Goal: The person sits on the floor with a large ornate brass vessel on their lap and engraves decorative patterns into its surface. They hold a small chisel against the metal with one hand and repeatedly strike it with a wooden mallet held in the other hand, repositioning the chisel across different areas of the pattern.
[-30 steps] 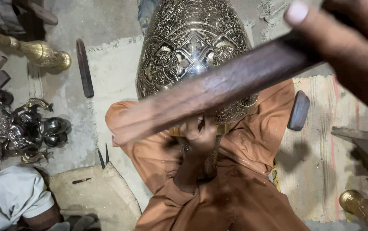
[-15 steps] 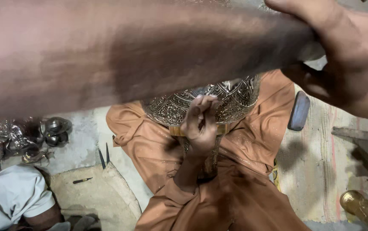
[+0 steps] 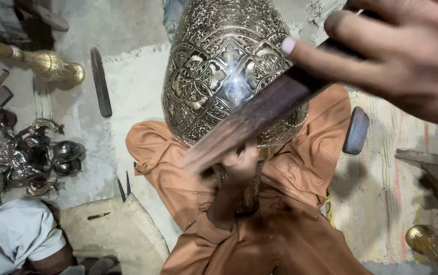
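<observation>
The vase (image 3: 229, 71) stands on the lap (image 3: 290, 193), wooden stick (image 3: 249, 122) across it.

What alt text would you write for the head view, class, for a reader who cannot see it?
A large engraved metal vase rests against the lap of a person in orange clothing. Their right hand holds a dark wooden bar across it; the left hand sits at its base. Small metal pieces lie at left.

A grey concrete floor (image 3: 76, 46) carries a brass vase (image 3: 51, 66), a dark wooden bar (image 3: 101, 81) and a striped mat (image 3: 397, 203).
</observation>
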